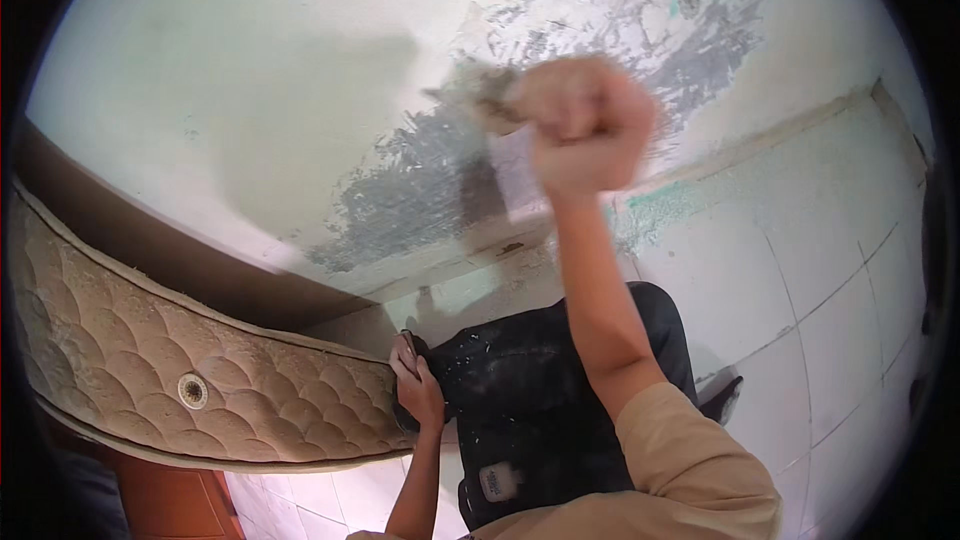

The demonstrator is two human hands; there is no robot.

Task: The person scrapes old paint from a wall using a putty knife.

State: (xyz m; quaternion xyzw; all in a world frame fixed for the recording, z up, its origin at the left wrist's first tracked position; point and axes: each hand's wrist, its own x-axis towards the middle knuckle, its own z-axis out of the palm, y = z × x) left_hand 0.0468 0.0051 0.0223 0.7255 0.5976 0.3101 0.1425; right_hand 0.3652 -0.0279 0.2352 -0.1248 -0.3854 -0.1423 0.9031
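Note:
My right hand (590, 125) is raised in front of the wall, its fingers closed in a fist and smeared by motion. A small brownish tool (492, 100) juts out of its left side; its kind is too blurred to tell. Behind it, the pale wall (300, 70) has a long rough grey patch (415, 185) where the paint is gone. My left hand (418, 385) rests low beside my bent knee, next to the mattress end. Its fingers are curled around something thin and dark that I cannot make out.
A quilted tan mattress (270, 395) lies on its edge along the wall at left. My dark trousers (520, 370) carry white flecks. Pale floor tiles (760, 370) spread to the right. At lower left is a reddish-brown piece of furniture (175, 495).

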